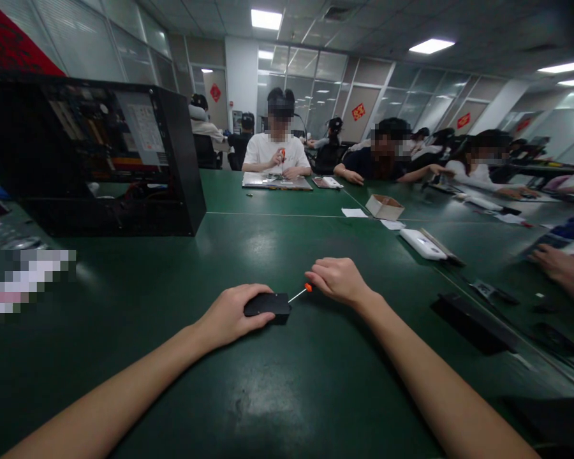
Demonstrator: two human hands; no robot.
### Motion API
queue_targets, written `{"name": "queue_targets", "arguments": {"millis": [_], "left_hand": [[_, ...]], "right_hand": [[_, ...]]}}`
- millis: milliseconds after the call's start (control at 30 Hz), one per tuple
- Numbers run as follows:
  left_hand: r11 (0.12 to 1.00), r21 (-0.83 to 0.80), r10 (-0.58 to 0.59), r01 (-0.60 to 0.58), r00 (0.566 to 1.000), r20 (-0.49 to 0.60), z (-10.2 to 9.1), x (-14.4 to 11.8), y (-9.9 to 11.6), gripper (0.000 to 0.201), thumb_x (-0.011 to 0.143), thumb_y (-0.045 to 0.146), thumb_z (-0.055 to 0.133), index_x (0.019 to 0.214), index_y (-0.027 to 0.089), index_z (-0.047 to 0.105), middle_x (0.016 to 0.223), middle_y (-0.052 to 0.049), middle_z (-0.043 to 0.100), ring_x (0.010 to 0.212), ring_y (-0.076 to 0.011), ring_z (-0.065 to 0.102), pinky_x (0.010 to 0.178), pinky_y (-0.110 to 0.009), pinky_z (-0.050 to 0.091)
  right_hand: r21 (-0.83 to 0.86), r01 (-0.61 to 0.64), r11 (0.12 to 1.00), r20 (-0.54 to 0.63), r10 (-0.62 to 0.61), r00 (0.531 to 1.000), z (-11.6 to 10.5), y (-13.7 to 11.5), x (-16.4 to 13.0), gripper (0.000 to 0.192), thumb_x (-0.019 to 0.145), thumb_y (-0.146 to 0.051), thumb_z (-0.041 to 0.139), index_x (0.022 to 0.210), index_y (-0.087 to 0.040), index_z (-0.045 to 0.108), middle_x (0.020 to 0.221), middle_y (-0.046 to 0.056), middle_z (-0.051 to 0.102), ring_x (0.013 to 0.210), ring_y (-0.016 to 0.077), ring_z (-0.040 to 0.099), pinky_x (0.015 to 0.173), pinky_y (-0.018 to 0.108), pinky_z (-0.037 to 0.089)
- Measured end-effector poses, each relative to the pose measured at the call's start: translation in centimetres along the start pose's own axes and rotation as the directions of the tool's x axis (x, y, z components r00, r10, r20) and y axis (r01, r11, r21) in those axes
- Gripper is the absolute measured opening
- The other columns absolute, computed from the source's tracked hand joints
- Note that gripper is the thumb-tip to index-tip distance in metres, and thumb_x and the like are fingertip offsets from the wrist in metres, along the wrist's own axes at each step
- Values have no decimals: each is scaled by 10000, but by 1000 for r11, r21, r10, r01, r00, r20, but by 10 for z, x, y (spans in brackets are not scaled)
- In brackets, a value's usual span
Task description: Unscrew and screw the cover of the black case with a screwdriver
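Note:
A small black box (278,306) lies on the green table (263,395), straight ahead of me. My left hand (239,312) grips it from the left, thumb along the near side and fingers over the far side. My right hand (337,278) is closed round the handle of a screwdriver (298,295). Only the orange front end of the handle shows; the rest is hidden in my fist. The thin bright shaft slants down to the left, its tip at the right end of the box. Whether the tip sits in a screw I cannot tell.
An open black computer case (176,159) stands at the left. Right of me lie a long black block (473,322), a white device (421,244) and a small cardboard box (385,207). Across the table a person (277,150) works on a flat panel (277,182); others sit rightward.

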State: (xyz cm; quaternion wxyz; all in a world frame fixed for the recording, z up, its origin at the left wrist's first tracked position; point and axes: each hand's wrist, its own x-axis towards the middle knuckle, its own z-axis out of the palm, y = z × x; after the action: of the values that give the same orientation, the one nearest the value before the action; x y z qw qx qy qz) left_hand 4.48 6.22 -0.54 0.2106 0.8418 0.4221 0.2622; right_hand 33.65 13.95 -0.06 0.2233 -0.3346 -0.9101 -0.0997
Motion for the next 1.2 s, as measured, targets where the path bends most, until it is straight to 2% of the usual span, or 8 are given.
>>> {"name": "queue_targets", "arguments": {"millis": [200, 433, 533, 667, 767, 900, 1067, 1200], "left_hand": [[1000, -24, 10, -11, 1000, -8, 1, -1, -1, 396, 888, 380, 705, 1238, 206, 641, 1217, -75, 717, 1095, -265, 678, 961, -370, 500], [999, -49, 9, -11, 999, -32, 1, -1, -1, 375, 890, 375, 690, 1219, 199, 650, 1179, -87, 726, 1062, -272, 685, 930, -377, 511], [999, -52, 10, -12, 999, -37, 1, 0, -2, 394, 885, 388, 697, 1225, 195, 648, 1182, -91, 724, 1060, -272, 685, 934, -380, 512], [998, -53, 23, -25, 999, -42, 2, 0, -3, 400, 887, 388, 699, 1232, 191, 645, 1198, -94, 720, 1075, -267, 681, 952, -377, 509], [998, -49, 38, -40, 998, -53, 3, 0, -4, 398, 881, 382, 708, 1228, 195, 651, 1189, -91, 725, 1067, -262, 686, 958, -375, 512], [997, -49, 59, -63, 996, -68, 3, 1, -3, 398, 873, 368, 718, 1230, 203, 657, 1172, -81, 732, 1041, -252, 695, 951, -367, 522], [996, -62, 62, -67, 995, -79, 2, 0, -4, 405, 865, 370, 730, 1229, 208, 658, 1177, -77, 733, 1045, -248, 695, 956, -363, 521], [996, -78, 42, -48, 996, -77, 1, -1, -3, 408, 858, 368, 738, 1225, 208, 658, 1188, -77, 731, 1054, -247, 692, 956, -356, 516]], "right_hand": [[95, -74, 993, 49, 70, 996, 11, 3, -3, 669, 1084, -427, 174, 637, -168, 598, 611, 40, 601, 562, 126, 500, 615, 271, 302], [176, -26, 984, 151, -1, 989, 23, -20, 2, 610, 1075, -482, 263, 706, -181, 644, 660, 20, 639, 599, 129, 538, 621, 268, 311], [176, -49, 983, 131, 26, 991, 21, -16, 0, 573, 1053, -534, 318, 759, -177, 656, 698, 31, 634, 629, 140, 547, 618, 268, 314], [222, -78, 972, 13, 77, 997, 16, -9, -3, 502, 1003, -585, 424, 807, -173, 633, 780, 45, 613, 701, 150, 548, 649, 254, 366], [250, -7, 968, -36, 17, 999, 18, -14, -1, 475, 976, -597, 464, 851, -165, 617, 849, 66, 592, 765, 163, 545, 681, 253, 409], [275, 94, 957, -24, -91, 996, 24, -24, 3, 471, 983, -582, 448, 836, -159, 594, 848, 73, 583, 763, 163, 541, 678, 254, 425], [304, 81, 949, 40, -97, 994, 28, -24, 1, 434, 1001, -557, 439, 871, -171, 588, 793, 42, 601, 683, 140, 539, 613, 245, 391], [312, 85, 946, 66, -111, 992, 25, -25, 3, 372, 1025, -493, 435, 984, -171, 618, 879, 67, 621, 776, 160, 569, 677, 259, 435]]}}
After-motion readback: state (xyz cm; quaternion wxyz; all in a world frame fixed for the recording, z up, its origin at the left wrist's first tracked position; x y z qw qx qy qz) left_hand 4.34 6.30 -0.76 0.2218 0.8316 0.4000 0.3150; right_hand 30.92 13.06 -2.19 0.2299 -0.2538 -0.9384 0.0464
